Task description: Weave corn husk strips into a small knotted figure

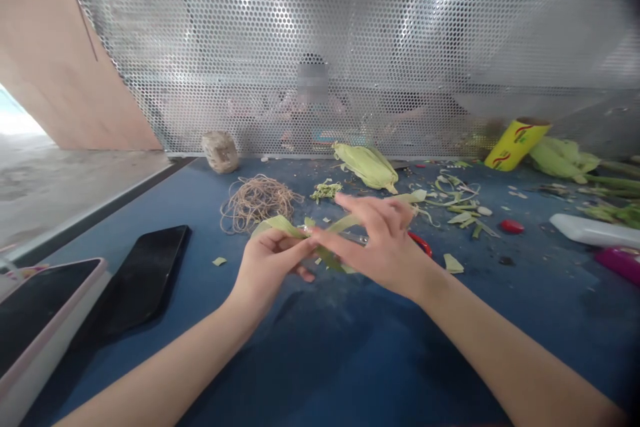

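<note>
Over the middle of the blue table (350, 347), both my hands work on a pale green corn husk strip (280, 225). My left hand (270, 263) is closed, pinching the husk at its near end. My right hand (383, 243) also pinches the strip where the two hands meet, with its index finger stretched out above. The husk's leaf tips stick out to the left and right of my fingers. Red-handled scissors (421, 243) lie partly hidden under my right hand.
A pile of rubber bands (257, 200), a twine ball (220, 151) and an unhusked corn cob (367, 165) lie behind my hands. Two dark phones (145, 277) (35, 310) rest at left. Husk scraps, a yellow cup (515, 144) and a white bottle (595, 230) sit at right. A perforated metal screen (350, 47) closes the back.
</note>
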The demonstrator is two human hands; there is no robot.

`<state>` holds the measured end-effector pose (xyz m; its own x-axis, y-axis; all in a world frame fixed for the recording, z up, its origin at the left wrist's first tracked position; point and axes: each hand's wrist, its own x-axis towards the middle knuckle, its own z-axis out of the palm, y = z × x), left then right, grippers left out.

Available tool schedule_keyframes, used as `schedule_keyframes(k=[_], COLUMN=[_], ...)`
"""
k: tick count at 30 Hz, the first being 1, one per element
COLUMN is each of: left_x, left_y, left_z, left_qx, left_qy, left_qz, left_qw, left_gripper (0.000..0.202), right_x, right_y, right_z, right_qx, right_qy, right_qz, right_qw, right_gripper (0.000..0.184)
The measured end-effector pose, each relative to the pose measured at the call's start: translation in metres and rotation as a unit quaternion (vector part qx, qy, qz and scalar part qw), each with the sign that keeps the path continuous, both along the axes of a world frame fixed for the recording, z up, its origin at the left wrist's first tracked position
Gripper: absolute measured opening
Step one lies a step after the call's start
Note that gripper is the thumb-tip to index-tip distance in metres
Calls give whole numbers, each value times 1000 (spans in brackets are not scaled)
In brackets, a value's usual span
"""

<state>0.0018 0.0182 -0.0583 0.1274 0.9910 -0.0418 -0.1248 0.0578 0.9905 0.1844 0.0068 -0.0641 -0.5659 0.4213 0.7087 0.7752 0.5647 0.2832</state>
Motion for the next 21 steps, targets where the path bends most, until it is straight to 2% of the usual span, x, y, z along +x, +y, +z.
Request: schedule_keyframes(k=[3, 5, 7, 11, 15, 17, 21], left_x=[0, 1, 1, 1, 1, 1, 2], left_y=[-1, -2, -3, -5, -5, -6, -6], left_z=[3, 5, 6, 6, 4, 3, 3], left_qx=[13, 16, 17, 20, 28, 31, 21], left_qy=[23, 45, 62, 76, 93, 92, 81], left_qz=[-18, -32, -42, -63, -94, -107, -115], left_qw=[1000, 998, 997, 995, 991, 989, 990], left_gripper=[14, 12, 11, 13, 10, 9, 11], right_x=[-1, -3, -5, -8, -8, -9, -9], right_y=[-3, -4, -3, -1, 1, 2, 4], right_z=[2, 5, 9, 15, 16, 15, 14], right_qx=[-30, -84, -147, -302, -438, -465, -514], right_qy=[-35, 21, 108, 261, 341, 369, 378], right_qz=[52, 91, 126, 169, 151, 141, 126], right_qw=[998, 992, 975, 901, 818, 792, 759], right_gripper=[32, 21, 12, 9, 4, 7, 10])
